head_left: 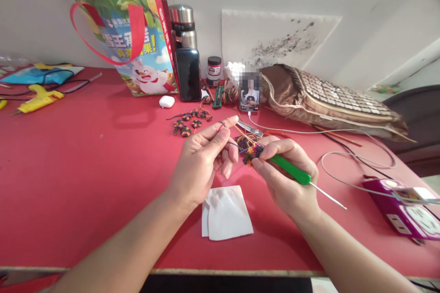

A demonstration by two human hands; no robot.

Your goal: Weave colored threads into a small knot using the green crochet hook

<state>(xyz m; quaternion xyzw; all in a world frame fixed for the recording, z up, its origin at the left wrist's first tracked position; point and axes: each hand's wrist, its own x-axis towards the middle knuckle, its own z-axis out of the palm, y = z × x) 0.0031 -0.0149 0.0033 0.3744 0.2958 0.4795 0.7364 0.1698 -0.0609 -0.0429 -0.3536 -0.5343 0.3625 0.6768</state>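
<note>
My right hand (287, 178) grips a crochet hook with a green handle (290, 170), its metal end pointing right and toward me. A small multicoloured crochet piece (252, 149) sits at the hook's tip between both hands. My left hand (202, 160) is closed in a pinch on the multicoloured yarn (229, 123) that runs into the piece. Both hands hover just above the red table (85, 169). A folded white paper (225, 213) lies on the table right below them.
Several small finished crochet flowers (190, 121) lie behind my hands. Further back stand a printed bag (130, 32), a steel flask (183, 25), a black phone (188, 74), a lit phone (250, 94), a yarn ball (230, 95) and white earbuds case (167, 101). A purple power strip (402, 208) with cables sits right; a yellow glue gun (39, 98) left.
</note>
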